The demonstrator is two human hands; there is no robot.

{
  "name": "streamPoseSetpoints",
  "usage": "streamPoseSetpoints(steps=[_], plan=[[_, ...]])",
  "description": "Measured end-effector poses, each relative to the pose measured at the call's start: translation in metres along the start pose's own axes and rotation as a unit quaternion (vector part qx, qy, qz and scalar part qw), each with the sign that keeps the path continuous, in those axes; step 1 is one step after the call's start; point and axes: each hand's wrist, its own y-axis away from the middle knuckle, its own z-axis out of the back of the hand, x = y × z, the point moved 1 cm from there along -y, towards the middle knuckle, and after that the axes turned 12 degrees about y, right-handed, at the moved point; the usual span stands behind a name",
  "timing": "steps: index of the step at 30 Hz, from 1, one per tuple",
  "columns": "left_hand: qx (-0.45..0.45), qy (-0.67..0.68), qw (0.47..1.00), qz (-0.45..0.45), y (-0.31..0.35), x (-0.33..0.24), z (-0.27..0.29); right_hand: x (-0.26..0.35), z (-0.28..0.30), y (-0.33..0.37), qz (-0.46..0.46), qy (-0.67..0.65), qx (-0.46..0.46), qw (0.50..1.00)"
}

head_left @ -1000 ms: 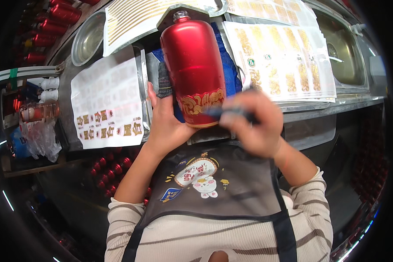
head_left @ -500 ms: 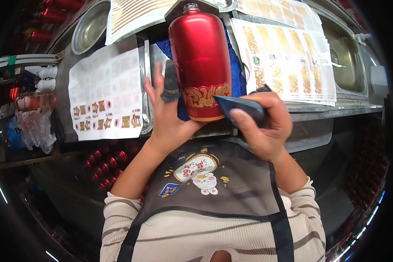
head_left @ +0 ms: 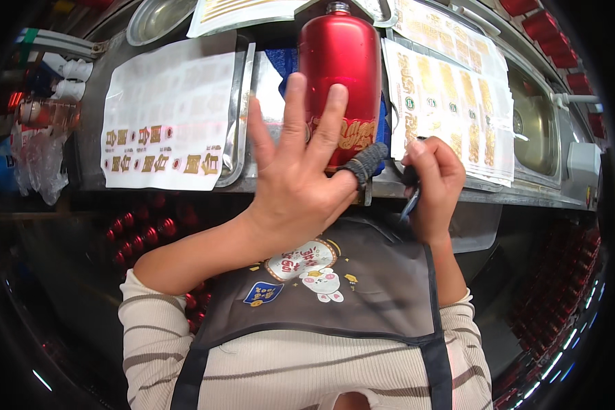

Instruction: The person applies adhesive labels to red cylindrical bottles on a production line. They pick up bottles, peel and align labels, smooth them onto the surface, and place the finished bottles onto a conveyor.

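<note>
At the worktop's (head_left: 526,194) near edge, the right hand (head_left: 437,181) pinches a dark tool (head_left: 411,195); the left hand (head_left: 297,171), splayed, overlaps the red bottle's (head_left: 352,65) base end. Neck toward the far edge, the bottle looks stiff, probably slippery, best cradled mid-body.

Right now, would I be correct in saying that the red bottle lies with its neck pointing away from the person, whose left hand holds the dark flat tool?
Not quite: the right hand holds the dark flat tool, as the head view shows. The red bottle does lie with its neck pointing away, as you say.
</note>
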Motion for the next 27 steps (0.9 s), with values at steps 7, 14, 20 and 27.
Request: streamPoseSetpoints(steps=[7,14,20,27], plan=[[-0.083,0.109,0.985,0.107,0.028,0.037,-0.016,0.005,-0.032,0.014,0.443,0.326,0.062,0.833],[-0.134,0.228,0.958,0.111,0.017,0.045,-0.032,-0.018,-0.024,0.023,0.213,0.192,0.015,0.958],[-0.185,0.156,0.969,0.054,0.01,0.032,-0.019,-0.023,-0.025,0.021,0.218,0.183,0.002,0.959],[-0.23,0.18,0.956,0.031,0.01,0.031,-0.035,-0.007,-0.028,0.015,0.376,0.325,0.051,0.866]])
